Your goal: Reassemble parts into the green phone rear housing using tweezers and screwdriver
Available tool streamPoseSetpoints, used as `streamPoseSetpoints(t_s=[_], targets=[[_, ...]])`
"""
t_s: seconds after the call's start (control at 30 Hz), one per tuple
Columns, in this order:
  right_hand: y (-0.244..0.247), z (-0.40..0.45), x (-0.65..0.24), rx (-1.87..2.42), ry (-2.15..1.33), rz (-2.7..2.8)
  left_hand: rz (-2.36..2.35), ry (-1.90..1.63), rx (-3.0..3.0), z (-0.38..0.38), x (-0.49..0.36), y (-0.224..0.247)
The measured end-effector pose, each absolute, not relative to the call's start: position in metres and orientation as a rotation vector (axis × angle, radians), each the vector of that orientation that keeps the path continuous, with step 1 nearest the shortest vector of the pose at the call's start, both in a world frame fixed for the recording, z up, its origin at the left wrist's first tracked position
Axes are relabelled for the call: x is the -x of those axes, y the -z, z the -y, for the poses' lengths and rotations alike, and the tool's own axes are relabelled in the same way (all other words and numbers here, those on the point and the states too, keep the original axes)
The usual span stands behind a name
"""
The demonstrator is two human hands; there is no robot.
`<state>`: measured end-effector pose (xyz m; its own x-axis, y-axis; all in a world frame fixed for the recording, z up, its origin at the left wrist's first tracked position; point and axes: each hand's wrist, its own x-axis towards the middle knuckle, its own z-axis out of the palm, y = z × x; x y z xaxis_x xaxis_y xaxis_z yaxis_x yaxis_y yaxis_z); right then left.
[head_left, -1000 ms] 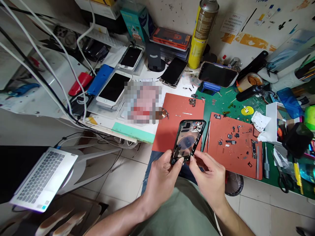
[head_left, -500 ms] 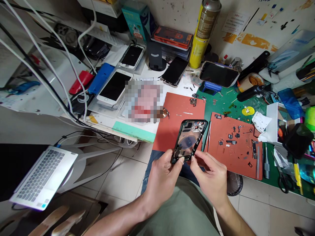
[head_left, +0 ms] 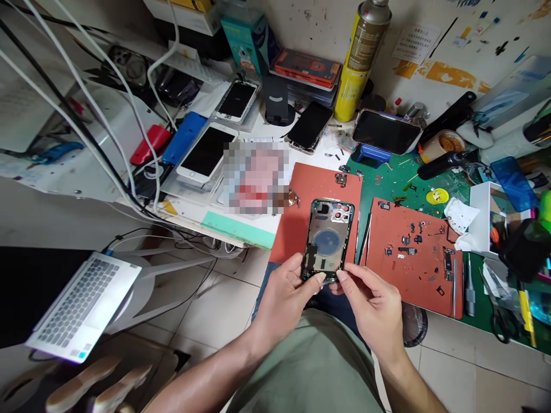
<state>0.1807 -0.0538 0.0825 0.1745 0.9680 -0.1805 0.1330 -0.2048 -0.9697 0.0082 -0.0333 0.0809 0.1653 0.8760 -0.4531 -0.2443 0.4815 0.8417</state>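
An opened phone housing [head_left: 328,241] is held between my two hands above the near edge of the left red mat [head_left: 288,229]. Its bare inside faces up, showing a round charging coil and the camera openings at the top right. My left hand [head_left: 290,295] grips the lower left corner, with the thumb on the bottom edge. At the lower right corner, my right hand [head_left: 372,301] pinches the frame between thumb and fingers. The fingers underneath are hidden.
Small phone parts and screws lie on the right red mat [head_left: 387,281]. Scissors [head_left: 501,327] and a screwdriver [head_left: 470,287] lie right of it. A phone [head_left: 386,131] leans on a blue stand behind. A yellow spray can [head_left: 361,57] stands by the wall. A laptop [head_left: 86,304] sits at the left.
The phone housing has turned from a tilted, slanting pose to face me more squarely and upright. Both hands keep their hold. The whole view has shifted slightly.
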Motion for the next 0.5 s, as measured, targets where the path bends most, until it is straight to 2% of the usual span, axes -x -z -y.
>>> streamPoseSetpoints(t_s=[0.2,0.5], targets=[[-0.08,0.055,-0.183,1.535,-1.247,0.972,-0.886,-0.882,-0.497,0.032,-0.004,-0.088],[-0.085,0.056,-0.178,1.533,-1.145,1.009,-0.873,-0.856,-0.385,0.031,-0.003,-0.097]])
